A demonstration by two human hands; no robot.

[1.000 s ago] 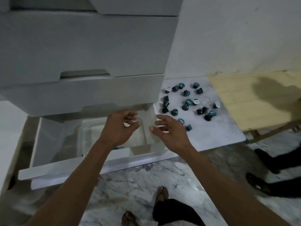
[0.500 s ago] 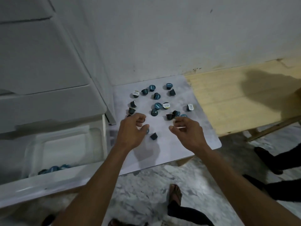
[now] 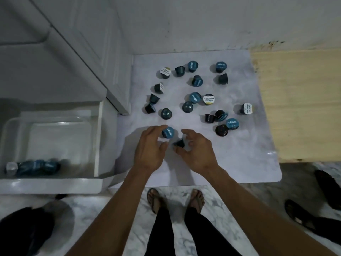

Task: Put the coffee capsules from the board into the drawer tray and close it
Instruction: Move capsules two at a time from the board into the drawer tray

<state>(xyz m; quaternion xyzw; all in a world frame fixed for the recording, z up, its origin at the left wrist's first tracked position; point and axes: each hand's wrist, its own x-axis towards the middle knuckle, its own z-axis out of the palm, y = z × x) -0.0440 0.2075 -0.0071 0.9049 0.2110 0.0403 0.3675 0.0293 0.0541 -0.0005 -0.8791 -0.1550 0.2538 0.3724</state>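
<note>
Nearest the camera are the person's own legs in dark trousers and their sandalled feet [image 3: 176, 200] on the marbled floor [image 3: 92, 209], with other people's dark shoes at the left and right edges.

Above them both forearms reach out over the near part of the pale marbled board [image 3: 239, 154]. The left hand [image 3: 149, 146] hovers palm down with its fingers loosely spread, the fingertips at a blue-lidded capsule [image 3: 168, 132]; whether they touch it is hard to tell. The right hand [image 3: 197, 150] has thumb and fingers curved around a small dark capsule [image 3: 179, 143] that shows blurred; they seem to be closing on it, but a firm grip cannot be made out.

To the left, level with the hands, the white drawer [image 3: 98, 145] stands pulled out. Inside it sits a clear tray [image 3: 11, 126] with several blue capsules [image 3: 37, 166] lying along its near wall.

Farther back, the loose capsules [image 3: 195, 97] lie scattered over the middle and far part of the board, some upright, some tipped on their sides, a few with white lids. Right of the board runs a light wooden bench [image 3: 299, 108]. Behind everything rises the white wall [image 3: 203, 21], with the white cabinet [image 3: 55, 71] at the far left.
</note>
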